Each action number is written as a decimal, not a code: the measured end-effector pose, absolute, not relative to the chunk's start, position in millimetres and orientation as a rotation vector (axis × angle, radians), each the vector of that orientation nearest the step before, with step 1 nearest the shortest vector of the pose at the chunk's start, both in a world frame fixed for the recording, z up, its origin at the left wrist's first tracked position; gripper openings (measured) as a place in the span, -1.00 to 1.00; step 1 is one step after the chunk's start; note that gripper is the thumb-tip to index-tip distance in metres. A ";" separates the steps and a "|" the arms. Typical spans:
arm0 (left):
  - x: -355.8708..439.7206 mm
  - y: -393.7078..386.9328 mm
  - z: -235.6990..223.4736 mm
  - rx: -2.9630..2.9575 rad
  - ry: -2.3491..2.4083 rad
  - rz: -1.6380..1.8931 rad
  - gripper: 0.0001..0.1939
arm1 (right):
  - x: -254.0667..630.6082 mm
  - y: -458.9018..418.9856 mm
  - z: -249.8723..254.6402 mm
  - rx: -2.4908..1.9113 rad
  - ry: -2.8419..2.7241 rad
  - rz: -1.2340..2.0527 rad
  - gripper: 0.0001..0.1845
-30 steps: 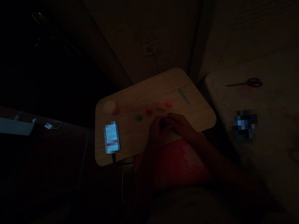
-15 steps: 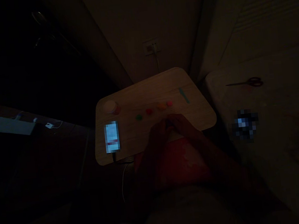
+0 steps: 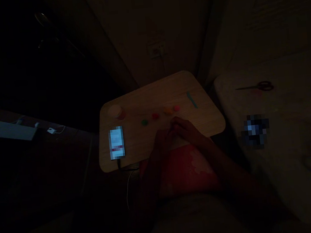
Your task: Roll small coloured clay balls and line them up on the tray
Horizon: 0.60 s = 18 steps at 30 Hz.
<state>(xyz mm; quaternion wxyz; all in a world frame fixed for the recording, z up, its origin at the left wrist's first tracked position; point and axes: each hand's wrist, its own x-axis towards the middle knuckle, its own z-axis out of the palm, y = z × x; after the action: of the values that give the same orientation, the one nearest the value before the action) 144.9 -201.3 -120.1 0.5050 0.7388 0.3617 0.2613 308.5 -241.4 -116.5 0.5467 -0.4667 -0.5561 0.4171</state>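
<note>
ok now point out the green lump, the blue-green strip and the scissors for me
green lump (image 3: 144, 122): head view, the middle of its top
blue-green strip (image 3: 192, 100): head view, about halfway along its length
scissors (image 3: 259, 86): head view, where the blades meet the handles

the worktop (image 3: 141, 144) stands before the wall (image 3: 140, 25), with the socket (image 3: 156, 50) behind it. at its far left is the tub (image 3: 115, 111); before that lies the phone (image 3: 116, 143), with the cord (image 3: 119, 165) at its near end. four lumps (image 3: 155, 116) lie in a row across the middle, the two rightmost just beside each other. the strip (image 3: 192, 100) lies right of them. the hands (image 3: 186, 129) are together before the row's right end. on the separate surface (image 3: 280, 118) to the right, the scissors (image 3: 265, 85) lie behind a blurred item (image 3: 255, 131).
</note>
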 end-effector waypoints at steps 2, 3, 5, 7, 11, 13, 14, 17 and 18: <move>144.5 -201.2 -124.9 1.723 0.845 0.673 -0.27 | 309.6 -241.6 -116.3 -1.101 -1.351 1.038 -0.50; 144.4 -200.8 -127.7 1.695 0.828 0.700 -0.23 | 309.7 -241.8 -116.8 -1.108 -1.362 1.060 -0.49; 144.5 -199.1 -132.8 1.648 0.800 0.753 -0.19 | 309.4 -242.0 -118.9 -1.144 -1.346 1.077 -0.46; 144.8 -196.8 -135.9 1.617 0.794 0.791 -0.21 | 308.7 -241.6 -121.9 -1.196 -1.273 1.048 -0.46; 144.8 -193.4 -136.2 1.550 0.835 0.829 -0.32 | 308.6 -238.7 -128.8 -1.255 -1.147 0.973 -0.49; 144.4 -192.3 -135.2 1.556 0.812 0.830 -0.33 | 309.0 -237.0 -131.7 -1.268 -1.125 0.937 -0.53; 144.1 -191.9 -134.6 1.568 0.793 0.831 -0.33 | 309.1 -236.3 -132.7 -1.273 -1.117 0.921 -0.54; 143.4 -190.9 -132.2 1.570 0.797 0.826 -0.36 | 308.9 -235.5 -133.2 -1.284 -1.126 0.904 -0.55; 143.2 -190.6 -131.1 1.561 0.821 0.832 -0.36 | 308.5 -235.7 -132.4 -1.281 -1.140 0.912 -0.54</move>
<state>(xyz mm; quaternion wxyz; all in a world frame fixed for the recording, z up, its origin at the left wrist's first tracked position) 143.2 -190.6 -131.1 0.5612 0.6624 0.3487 0.3531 308.5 -235.7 -132.4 0.5642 -0.5446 -0.4846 0.3877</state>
